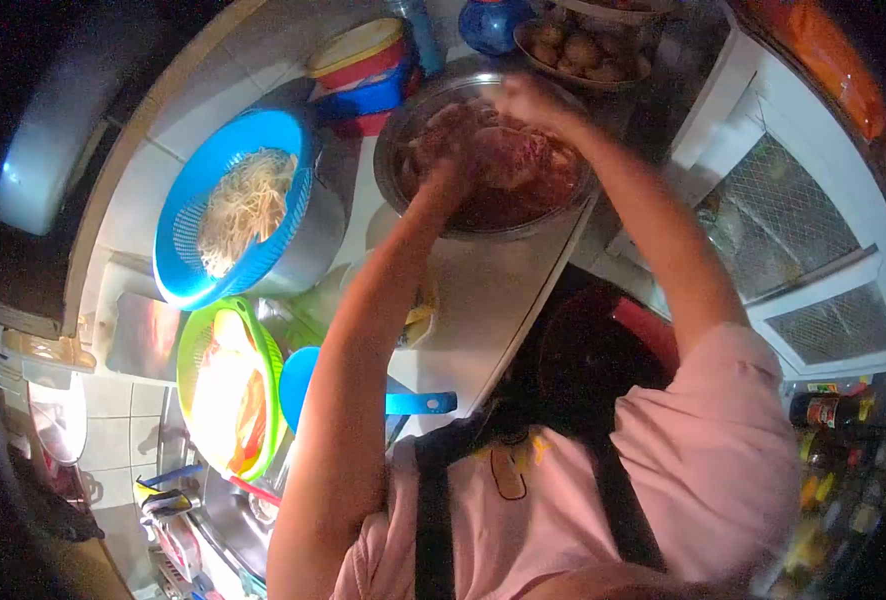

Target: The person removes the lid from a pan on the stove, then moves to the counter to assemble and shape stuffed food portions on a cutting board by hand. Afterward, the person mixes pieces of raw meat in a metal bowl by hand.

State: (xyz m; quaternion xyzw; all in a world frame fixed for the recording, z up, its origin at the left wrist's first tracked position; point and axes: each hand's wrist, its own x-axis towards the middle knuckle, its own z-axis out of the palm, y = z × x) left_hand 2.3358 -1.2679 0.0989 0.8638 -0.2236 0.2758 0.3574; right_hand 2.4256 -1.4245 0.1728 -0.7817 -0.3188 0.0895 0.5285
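A wide metal basin (503, 222) stands on the counter and holds raw, reddish meat (523, 185) in dark red liquid. My left hand (448, 150) is down in the meat at the basin's left side, its fingers blurred and partly hidden among the pieces. My right hand (528, 103) is over the meat near the basin's far rim, also smeared by motion. Whether either hand grips a piece cannot be made out.
Left of the basin, a blue colander (178, 245) of noodle-like strands rests on a metal pot (313, 240). Nearer are a green colander (271, 375) and a blue-handled utensil (418, 403). Stacked tubs (363, 60) and a bowl of round brown items (583, 55) stand behind.
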